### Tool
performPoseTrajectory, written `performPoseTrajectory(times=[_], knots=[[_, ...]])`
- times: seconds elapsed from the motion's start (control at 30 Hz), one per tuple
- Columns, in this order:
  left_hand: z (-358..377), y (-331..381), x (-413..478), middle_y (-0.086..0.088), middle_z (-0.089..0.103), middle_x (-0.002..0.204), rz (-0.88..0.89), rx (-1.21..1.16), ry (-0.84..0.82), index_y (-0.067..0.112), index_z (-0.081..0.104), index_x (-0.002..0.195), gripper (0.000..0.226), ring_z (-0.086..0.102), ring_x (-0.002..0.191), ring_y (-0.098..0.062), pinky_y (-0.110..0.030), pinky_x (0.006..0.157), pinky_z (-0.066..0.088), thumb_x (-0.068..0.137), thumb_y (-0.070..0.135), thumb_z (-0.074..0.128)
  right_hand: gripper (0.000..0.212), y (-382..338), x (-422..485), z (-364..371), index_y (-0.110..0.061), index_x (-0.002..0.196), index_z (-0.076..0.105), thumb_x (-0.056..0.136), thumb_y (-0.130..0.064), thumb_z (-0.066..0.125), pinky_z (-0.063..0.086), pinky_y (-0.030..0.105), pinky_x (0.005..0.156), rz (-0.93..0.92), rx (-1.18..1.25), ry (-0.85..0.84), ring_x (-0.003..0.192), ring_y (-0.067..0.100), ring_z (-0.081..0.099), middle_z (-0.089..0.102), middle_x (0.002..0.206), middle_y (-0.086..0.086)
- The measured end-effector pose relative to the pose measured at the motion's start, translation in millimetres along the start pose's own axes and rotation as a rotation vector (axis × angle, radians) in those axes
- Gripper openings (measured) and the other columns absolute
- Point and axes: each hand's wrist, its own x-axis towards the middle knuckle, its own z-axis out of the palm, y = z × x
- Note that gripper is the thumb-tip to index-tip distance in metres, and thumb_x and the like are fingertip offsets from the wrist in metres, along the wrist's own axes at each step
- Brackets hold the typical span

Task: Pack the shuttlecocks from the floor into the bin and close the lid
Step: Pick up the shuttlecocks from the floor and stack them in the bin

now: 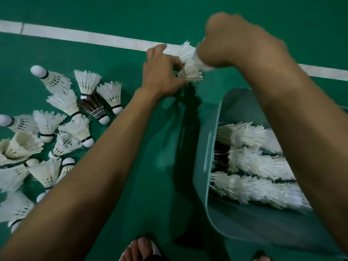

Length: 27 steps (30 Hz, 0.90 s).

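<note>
the step in hand looked like nesting loose shuttlecocks into one column before it went in the bin. the left hand [162, 72] had its fingers curled in a pinch on the feather skirt at the near end of the nested stack [189, 66]. the right hand [235, 40], motion-blurred, was closed in a fist round the far end, and both were held above the floor [169, 16] just beyond the bin's corner. to do it well, i judged each cork nose should slide straight down the middle of the next skirt, with light pressure on the quills rather than the vane tips, since the feathers looked thin, frayed and easy to crush. the bin [207, 147] was a rounded, translucent teal plastic tub, smooth-walled, carrying packed rows [252, 166] of white stacks laid side by side. the loose shuttlecocks [62, 125] lay scattered to the left on the matte green court, white cones with rounded cork caps and black bands. one dark-feathered shuttlecock [92, 105] sat among them. a white line [94, 37] crossed behind. no lid could be made out.
</note>
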Motion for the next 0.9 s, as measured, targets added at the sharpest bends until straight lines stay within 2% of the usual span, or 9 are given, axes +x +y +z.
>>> performPoseTrajectory(times=[0.1,0.17,0.23,0.33,0.5,0.63,0.7,0.8,0.9], knots=[[16,13,18,-0.014,0.039,0.154,0.021,0.0,-0.117,0.025,0.078,0.109,0.043,0.033,0.142,-0.034,-0.043,0.113,0.037,0.072,0.046,0.087,0.029,23,1,-4,-0.014,0.07,0.034,0.093,-0.021,0.051,0.026,0.029,0.048,0.083,0.332,0.243,0.056,0.018,0.032,0.033,0.068,0.003],[28,12,18,-0.012,0.051,0.136,-0.012,-0.009,-0.097,0.022,0.079,0.1,0.039,0.044,0.129,-0.033,-0.04,0.102,0.045,0.073,0.049,0.085,0.031,33,0,1,-0.011,0.08,0.047,0.087,-0.038,0.059,0.04,0.031,0.053,0.065,0.554,0.364,0.06,0.021,0.045,0.043,0.07,0.004],[32,12,6,-0.012,0.059,0.108,-0.053,-0.025,-0.058,0.023,0.077,0.086,0.036,0.057,0.109,-0.034,-0.037,0.084,0.05,0.07,0.055,0.083,0.059,40,-11,3,-0.002,0.095,0.062,0.079,-0.058,0.069,0.054,0.04,0.071,0.026,0.71,0.399,0.075,0.022,0.064,0.059,0.083,0.009],[29,12,-23,-0.007,0.063,0.09,-0.099,-0.116,0.017,0.024,0.071,0.071,0.037,0.064,0.09,-0.034,-0.033,0.072,0.053,0.064,0.06,0.079,0.085,49,-38,0,0.01,0.094,0.069,0.068,-0.071,0.078,0.053,0.04,0.069,-0.077,0.812,0.376,0.072,0.018,0.064,0.065,0.084,0.021],[-4,35,-89,-0.002,0.073,0.09,-0.158,-0.338,0.202,0.017,0.077,0.077,0.042,0.067,0.088,-0.019,-0.033,0.077,0.056,0.066,0.057,0.081,0.024,64,-85,4,-0.018,0.065,0.069,0.067,-0.03,0.089,0.055,0.034,0.059,-0.035,1.009,0.498,0.064,0.017,0.064,0.066,0.069,0.001],[-27,65,-138,0.0,0.072,0.095,-0.208,-0.542,0.324,0.019,0.071,0.079,0.033,0.065,0.091,-0.01,-0.028,0.085,0.053,0.073,0.047,0.088,0.026,86,-143,11,-0.005,0.068,0.075,0.075,-0.027,0.086,0.047,0.024,0.065,0.062,1.039,0.525,0.063,0.012,0.061,0.066,0.069,0.001],[-37,78,-155,-0.005,0.074,0.102,-0.224,-0.591,0.349,0.018,0.075,0.087,0.033,0.069,0.099,-0.014,-0.029,0.091,0.054,0.074,0.045,0.088,0.015,98,-172,26,-0.018,0.071,0.079,0.082,-0.029,0.082,0.048,0.024,0.066,0.166,0.949,0.506,0.063,0.009,0.063,0.073,0.07,-0.007],[-49,100,-172,-0.014,0.074,0.097,-0.179,-0.592,0.419,0.014,0.077,0.087,0.04,0.071,0.097,-0.025,-0.03,0.083,0.054,0.072,0.05,0.084,0.024,113,-195,49,-0.025,0.067,0.073,0.09,-0.031,0.073,0.038,0.026,0.06,0.31,0.864,0.469,0.052,0.011,0.043,0.055,0.045,-0.018],[-54,132,-193,-0.005,0.066,0.109,-0.051,-0.527,0.427,0.021,0.074,0.092,0.034,0.062,0.098,-0.012,-0.009,0.08,0.045,0.073,0.048,0.084,0.03,122,-189,64,-0.014,0.068,0.069,0.096,-0.025,0.069,0.037,0.027,0.062,0.439,0.911,0.326,0.051,0.012,0.042,0.053,0.052,-0.01]])
